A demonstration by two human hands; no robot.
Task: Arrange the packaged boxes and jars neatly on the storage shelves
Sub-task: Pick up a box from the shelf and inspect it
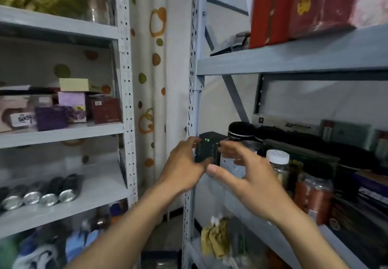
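Observation:
A small black box (206, 150) with green marks stands at the left front corner of the right shelf unit's middle shelf (241, 204). My left hand (184, 168) grips its left side, thumb along the bottom edge. My right hand (245, 172) holds its right side, with the index finger at the top corner and the thumb below. Right of the box stand a white-lidded jar (278, 163) and a jar with reddish contents (315, 195). Behind it sits a black round tin (241, 131).
The left shelf unit (126, 109) carries purple, maroon and cream boxes (73, 107) on one shelf and several cans lying on their sides (42, 191) below. Red gift boxes (298, 6) stand on the right unit's upper shelf. A dotted curtain (155, 62) hangs between the units.

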